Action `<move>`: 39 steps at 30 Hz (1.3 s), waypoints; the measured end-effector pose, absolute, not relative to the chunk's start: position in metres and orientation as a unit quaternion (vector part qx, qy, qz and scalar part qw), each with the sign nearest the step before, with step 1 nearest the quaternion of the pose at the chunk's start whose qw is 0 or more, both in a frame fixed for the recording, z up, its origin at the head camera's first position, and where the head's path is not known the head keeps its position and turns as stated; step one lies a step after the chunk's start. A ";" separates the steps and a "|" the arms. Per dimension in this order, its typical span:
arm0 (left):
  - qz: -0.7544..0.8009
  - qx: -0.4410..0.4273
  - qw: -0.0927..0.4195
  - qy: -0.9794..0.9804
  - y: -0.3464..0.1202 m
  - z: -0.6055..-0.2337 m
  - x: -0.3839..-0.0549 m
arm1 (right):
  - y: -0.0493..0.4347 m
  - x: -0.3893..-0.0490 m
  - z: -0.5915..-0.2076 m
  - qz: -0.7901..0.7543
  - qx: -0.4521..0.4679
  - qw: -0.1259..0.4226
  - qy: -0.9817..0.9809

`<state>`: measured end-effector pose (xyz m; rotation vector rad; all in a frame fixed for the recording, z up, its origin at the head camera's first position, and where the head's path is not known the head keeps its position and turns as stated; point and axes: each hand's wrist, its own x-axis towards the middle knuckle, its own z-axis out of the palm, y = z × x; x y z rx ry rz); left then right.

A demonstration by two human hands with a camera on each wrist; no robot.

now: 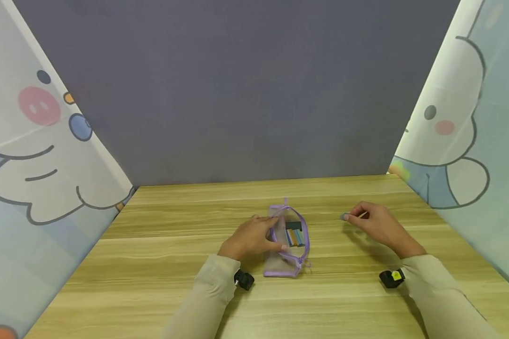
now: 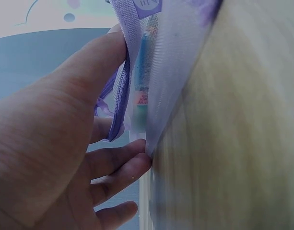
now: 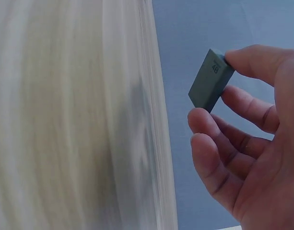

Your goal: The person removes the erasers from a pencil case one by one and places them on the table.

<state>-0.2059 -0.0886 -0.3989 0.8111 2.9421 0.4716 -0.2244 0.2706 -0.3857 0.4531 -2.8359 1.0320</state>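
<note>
A mesh pencil pouch (image 1: pixel 279 267) with purple zipper edging lies on the table, its mouth spread apart. My left hand (image 1: pixel 251 237) grips the pouch's near-left rim; in the left wrist view the thumb (image 2: pixel 96 60) presses on the zipper band (image 2: pixel 122 96) and the fingers reach in behind it. Inside the pouch show a dark flat item (image 1: pixel 293 225) and several coloured sticks (image 1: pixel 295 238), partly veiled by mesh. To the right of the pouch, my right hand (image 1: pixel 375 225) pinches a small green eraser (image 3: pixel 210 81) marked 4B between thumb and fingertips, held up above the tabletop.
The wood-grain table (image 1: pixel 186 301) runs back to a dark grey panel (image 1: pixel 254 94). Cartoon-printed cloth walls (image 1: pixel 46 169) stand at both sides. A small black wrist camera (image 1: pixel 244 280) sits on the left cuff, another camera (image 1: pixel 391 279) on the right.
</note>
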 end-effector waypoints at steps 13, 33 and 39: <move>0.156 0.265 0.020 0.951 -0.090 -0.399 -0.205 | 0.271 -0.225 -0.386 0.331 0.144 0.043 -0.932; 0.128 0.263 0.021 0.956 -0.089 -0.399 -0.206 | 0.279 -0.228 -0.387 0.312 0.139 0.027 -0.940; 0.120 0.272 0.014 0.955 -0.088 -0.399 -0.208 | 0.281 -0.228 -0.386 0.300 0.144 0.021 -0.943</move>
